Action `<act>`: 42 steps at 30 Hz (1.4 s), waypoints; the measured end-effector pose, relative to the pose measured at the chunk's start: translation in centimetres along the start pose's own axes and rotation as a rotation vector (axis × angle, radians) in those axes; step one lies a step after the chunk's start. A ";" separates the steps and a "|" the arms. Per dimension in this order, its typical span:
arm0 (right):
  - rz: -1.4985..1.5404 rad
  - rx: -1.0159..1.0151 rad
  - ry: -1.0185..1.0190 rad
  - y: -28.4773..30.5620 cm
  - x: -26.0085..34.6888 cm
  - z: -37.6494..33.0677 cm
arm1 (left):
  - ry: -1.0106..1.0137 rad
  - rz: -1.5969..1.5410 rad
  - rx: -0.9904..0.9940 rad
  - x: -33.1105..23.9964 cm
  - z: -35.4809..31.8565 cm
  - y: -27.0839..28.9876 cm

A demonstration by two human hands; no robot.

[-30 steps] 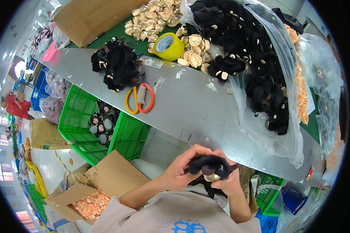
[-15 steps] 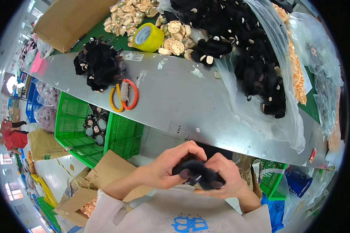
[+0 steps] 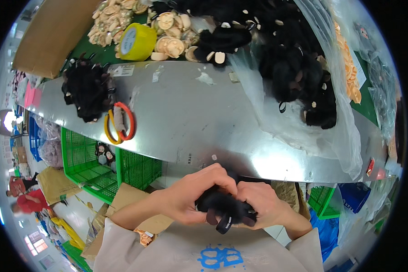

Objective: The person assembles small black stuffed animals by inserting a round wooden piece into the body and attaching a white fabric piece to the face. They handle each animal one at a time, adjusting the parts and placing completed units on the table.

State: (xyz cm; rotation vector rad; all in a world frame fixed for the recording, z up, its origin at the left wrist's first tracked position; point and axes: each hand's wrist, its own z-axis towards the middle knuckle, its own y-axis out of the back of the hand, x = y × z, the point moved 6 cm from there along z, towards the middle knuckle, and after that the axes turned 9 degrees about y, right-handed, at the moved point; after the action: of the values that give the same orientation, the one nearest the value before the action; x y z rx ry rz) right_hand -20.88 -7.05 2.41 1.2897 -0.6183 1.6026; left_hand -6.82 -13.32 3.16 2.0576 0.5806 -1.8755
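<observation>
Black furry piece (image 3: 224, 206) low and near, just this side of the steel table (image 3: 186, 118). Gripped by left hand (image 3: 192, 195), fingers curled tight. Clamped too by right hand (image 3: 263, 206), closed around it. Scissors (image 3: 119, 122) farther left.

Black fluffy toy (image 3: 224, 206) with a black loop, between left hand (image 3: 192, 199) and right hand (image 3: 263, 206).
Grey, shiny metal surface (image 3: 190, 113).
Black heap of fluffy toys (image 3: 87, 88) with pale flecks.
Yellow ring (image 3: 108, 128) beside an orange-red ring (image 3: 128, 120).
Yellow roll of tape (image 3: 137, 41) with a blue-and-white face.
Cream and tan round pieces (image 3: 170, 34) on green cloth (image 3: 102, 53).
Clear plastic bag (image 3: 303, 122) over black toys (image 3: 294, 68) dotted with cream.
Bright green crates (image 3: 99, 167).
Brown cardboard box (image 3: 50, 34).
Blue bag (image 3: 324, 231).
Beige sleeves (image 3: 118, 242); blue print on a grey shirt (image 3: 220, 256).
</observation>
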 end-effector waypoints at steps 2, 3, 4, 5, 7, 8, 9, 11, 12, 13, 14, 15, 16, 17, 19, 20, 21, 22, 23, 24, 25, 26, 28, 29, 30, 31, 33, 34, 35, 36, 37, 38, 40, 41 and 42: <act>0.051 -0.018 -0.017 0.3 -0.7 0.0 | -0.049 0.033 -0.023 0.4 0.5 0.1; 0.058 -0.044 -0.031 0.5 -1.1 -0.2 | -0.075 0.044 -0.041 0.6 0.8 0.1; 0.043 -0.057 -0.024 0.7 -1.7 -0.4 | -0.091 0.057 -0.063 0.8 0.9 -0.1; 0.029 -0.069 -0.018 1.1 -2.2 -0.7 | -0.114 0.108 -0.123 1.2 0.9 -0.1; -0.029 -0.178 -0.014 2.0 -3.4 -1.6 | 0.013 0.051 -0.192 2.2 0.8 -1.1; -0.065 -0.334 -0.013 3.4 -2.9 -1.4 | 0.069 0.028 -0.230 2.7 0.5 -1.9; -0.100 -0.344 -0.011 3.6 -3.2 -1.3 | 0.077 -0.021 -0.241 3.1 0.3 -2.2; -0.186 -0.364 -0.013 4.0 -3.4 -1.5 | 0.006 0.092 -0.227 2.3 0.9 -1.5; -0.140 -0.310 0.031 3.7 -3.5 -1.3 | -0.066 0.252 -0.209 1.5 1.2 -1.2; -0.099 -0.258 0.085 3.5 -3.4 -1.0 | -0.045 0.260 -0.324 1.3 1.1 -0.9; -0.059 -0.206 0.139 3.2 -3.1 -0.8 | -0.087 0.373 -0.358 1.3 0.3 -0.4; -0.022 -0.131 0.118 2.8 -3.1 -1.0 | -0.130 0.391 -0.428 0.3 -0.1 0.3; -0.026 -0.097 0.129 2.5 -2.6 -0.9 | -0.179 0.412 -0.503 -0.8 -0.7 1.0; -0.031 -0.063 0.138 2.1 -2.0 -0.9 | -0.141 0.299 -0.501 -1.0 -1.5 1.7; -0.035 0.017 0.179 1.4 -0.6 -0.8 | -0.103 0.305 -0.347 -2.5 -0.2 1.8; -0.011 0.029 0.189 1.3 0.0 -0.7 | -0.084 0.309 -0.271 -3.0 0.2 1.6; 0.011 0.041 0.198 1.1 0.7 -0.6 | -0.063 0.245 -0.067 -2.2 -0.1 0.7; 0.036 0.053 0.206 0.7 1.2 -0.6 | -0.117 0.278 0.003 -2.3 -0.2 -0.3; 0.001 0.074 0.187 0.5 1.5 -0.8 | -0.079 0.194 -0.050 -1.7 -0.8 -0.9; 0.026 0.083 0.122 0.4 1.8 -0.8 | -0.041 0.109 -0.102 -1.3 -1.6 -1.3; 0.045 0.087 0.049 0.4 2.1 -1.0 | 0.019 0.064 -0.072 -1.0 -1.9 -1.5; 0.066 0.091 -0.023 0.3 2.3 -1.2 | 0.080 0.020 -0.043 -0.7 -2.3 -1.5; 0.265 0.032 -0.155 -0.3 1.1 -1.9 | 0.184 -0.068 0.022 0.0 -2.7 -2.0; 0.433 -0.050 -0.216 -0.8 0.3 -2.4 | 0.233 -0.110 0.053 0.6 -2.8 -2.4; 0.599 -0.134 -0.277 -1.5 -0.8 -3.1 | 0.280 -0.151 0.083 1.3 -2.9 -2.9; 0.682 -0.211 -0.088 -1.8 -1.5 -3.6 | 0.343 -0.349 0.058 2.1 -3.1 -3.6; 0.821 -0.307 -0.175 -2.5 -2.8 -4.3 | 0.288 -0.521 -0.008 2.4 -3.5 -4.0; 0.869 -0.323 -0.259 -2.6 -3.4 -4.6 | 0.261 -0.571 -0.029 2.7 -3.8 -4.0; 0.864 -0.315 -0.273 -2.7 -3.7 -4.6 | 0.272 -0.584 -0.039 2.7 -4.3 -4.1; 0.881 -0.327 -0.281 -3.1 -3.8 -4.7 | 0.282 -0.596 -0.050 2.6 -4.8 -4.1; 0.894 -0.338 -0.295 -3.3 -3.8 -4.9 | 0.289 -0.612 -0.061 2.6 -5.1 -4.1; 0.907 -0.349 -0.309 -3.6 -3.7 -5.1 | 0.352 -0.614 -0.037 3.0 -5.2 -4.4; 0.952 -0.369 -0.335 -4.1 -3.6 -5.3 | 0.482 -0.610 0.009 3.9 -5.5 -4.7; 0.968 -0.364 -0.356 -4.4 -3.7 -5.4 | 0.445 -0.638 -0.022 4.0 -5.6 -4.8; 0.983 -0.360 -0.376 -4.6 -3.8 -5.6 | 0.408 -0.666 -0.053 4.2 -5.5 -5.0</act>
State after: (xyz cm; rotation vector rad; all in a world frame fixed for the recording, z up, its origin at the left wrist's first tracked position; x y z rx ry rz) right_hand -19.31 -1.84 -3.73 1.0550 -1.8976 1.8504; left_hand -4.17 -5.89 -0.18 2.4175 1.5583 -1.6867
